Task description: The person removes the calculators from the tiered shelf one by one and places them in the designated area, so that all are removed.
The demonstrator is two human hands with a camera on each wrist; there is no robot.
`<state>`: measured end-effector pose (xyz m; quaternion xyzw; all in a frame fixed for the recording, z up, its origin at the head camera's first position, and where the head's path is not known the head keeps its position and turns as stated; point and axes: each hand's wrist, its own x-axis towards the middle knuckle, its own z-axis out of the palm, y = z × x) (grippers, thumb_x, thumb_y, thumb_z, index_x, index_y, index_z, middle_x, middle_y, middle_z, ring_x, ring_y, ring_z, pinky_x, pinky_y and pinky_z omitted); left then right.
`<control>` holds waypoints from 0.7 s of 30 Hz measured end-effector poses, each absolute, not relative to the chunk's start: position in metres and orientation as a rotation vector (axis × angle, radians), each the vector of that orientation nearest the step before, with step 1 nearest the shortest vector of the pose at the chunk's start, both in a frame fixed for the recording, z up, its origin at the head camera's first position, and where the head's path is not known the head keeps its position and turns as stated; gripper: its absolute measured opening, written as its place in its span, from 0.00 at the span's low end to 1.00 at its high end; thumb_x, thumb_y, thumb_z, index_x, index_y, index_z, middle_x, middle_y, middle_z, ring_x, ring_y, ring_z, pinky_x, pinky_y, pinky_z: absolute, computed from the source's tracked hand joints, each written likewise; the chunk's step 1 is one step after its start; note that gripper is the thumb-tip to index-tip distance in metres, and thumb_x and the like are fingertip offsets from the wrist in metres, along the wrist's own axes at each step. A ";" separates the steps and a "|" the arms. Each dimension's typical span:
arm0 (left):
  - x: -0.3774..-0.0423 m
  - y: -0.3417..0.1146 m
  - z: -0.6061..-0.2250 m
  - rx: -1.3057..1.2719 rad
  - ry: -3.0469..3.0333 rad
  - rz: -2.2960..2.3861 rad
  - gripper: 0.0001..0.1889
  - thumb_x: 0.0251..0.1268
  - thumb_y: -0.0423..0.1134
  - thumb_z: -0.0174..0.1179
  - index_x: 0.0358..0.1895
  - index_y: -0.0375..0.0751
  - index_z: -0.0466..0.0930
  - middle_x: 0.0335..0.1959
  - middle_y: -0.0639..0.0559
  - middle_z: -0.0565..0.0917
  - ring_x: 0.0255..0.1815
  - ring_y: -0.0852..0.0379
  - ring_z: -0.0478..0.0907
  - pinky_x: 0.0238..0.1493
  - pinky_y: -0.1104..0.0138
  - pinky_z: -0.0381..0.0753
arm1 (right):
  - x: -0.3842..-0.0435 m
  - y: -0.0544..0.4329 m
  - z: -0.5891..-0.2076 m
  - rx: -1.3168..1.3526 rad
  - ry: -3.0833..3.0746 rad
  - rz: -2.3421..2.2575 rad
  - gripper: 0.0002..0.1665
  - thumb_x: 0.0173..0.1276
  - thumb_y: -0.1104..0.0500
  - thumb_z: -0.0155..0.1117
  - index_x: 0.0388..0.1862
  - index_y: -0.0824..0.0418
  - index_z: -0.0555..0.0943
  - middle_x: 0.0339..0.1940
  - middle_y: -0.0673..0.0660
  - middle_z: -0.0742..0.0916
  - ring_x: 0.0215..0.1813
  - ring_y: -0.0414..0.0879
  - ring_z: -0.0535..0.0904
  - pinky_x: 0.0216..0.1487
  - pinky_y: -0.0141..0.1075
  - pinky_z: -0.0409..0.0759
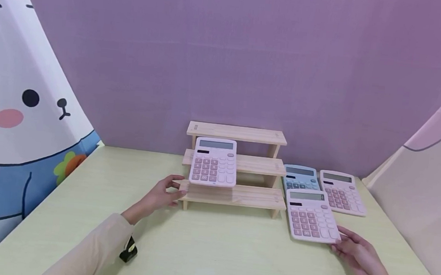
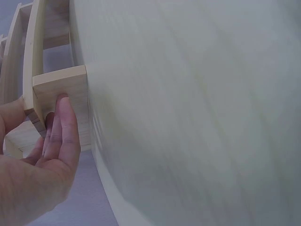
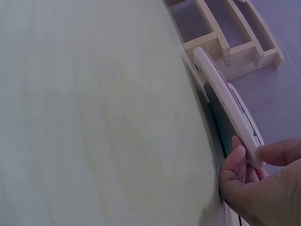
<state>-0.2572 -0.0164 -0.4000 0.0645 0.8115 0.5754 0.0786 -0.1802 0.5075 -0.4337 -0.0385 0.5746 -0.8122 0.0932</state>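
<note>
My right hand pinches the lower right corner of a pink calculator, thumb above and fingers beneath. In the right wrist view this calculator tilts up off the table. At the left, my left hand holds the end of the lowest step of a three-tier wooden display stand. The left wrist view shows its thumb on the step's edge and its fingers under the board beside the leg. A second pink calculator leans upright on the stand, left of its middle.
A blue calculator and another pink calculator lie on the table right of the stand, the blue one partly covered by the held calculator. A purple cloth hangs behind the pale table. Printed cloths flank both sides.
</note>
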 end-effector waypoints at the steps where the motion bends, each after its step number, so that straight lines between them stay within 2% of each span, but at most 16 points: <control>1: -0.257 -0.016 -0.400 0.192 2.431 1.722 0.29 0.62 0.37 0.58 0.65 0.37 0.59 0.53 0.34 0.69 0.36 0.55 0.78 0.37 0.59 0.85 | -0.180 0.507 -0.434 -0.108 1.711 -2.410 0.26 0.63 0.77 0.44 0.42 0.49 0.79 0.38 0.50 0.84 0.39 0.40 0.80 0.40 0.29 0.81; 15: -0.257 -0.016 -0.400 0.174 2.430 1.721 0.29 0.62 0.37 0.58 0.65 0.38 0.58 0.53 0.33 0.69 0.37 0.54 0.78 0.38 0.59 0.85 | -0.180 0.506 -0.430 0.005 1.775 -2.367 0.24 0.61 0.76 0.50 0.38 0.47 0.78 0.36 0.50 0.84 0.39 0.39 0.80 0.41 0.29 0.82; 21: -0.258 -0.017 -0.401 0.170 2.430 1.724 0.29 0.62 0.37 0.58 0.65 0.39 0.59 0.53 0.34 0.69 0.37 0.55 0.78 0.38 0.60 0.85 | -0.179 0.505 -0.428 0.073 1.834 -2.331 0.21 0.63 0.74 0.50 0.36 0.46 0.78 0.34 0.48 0.84 0.38 0.38 0.80 0.40 0.29 0.83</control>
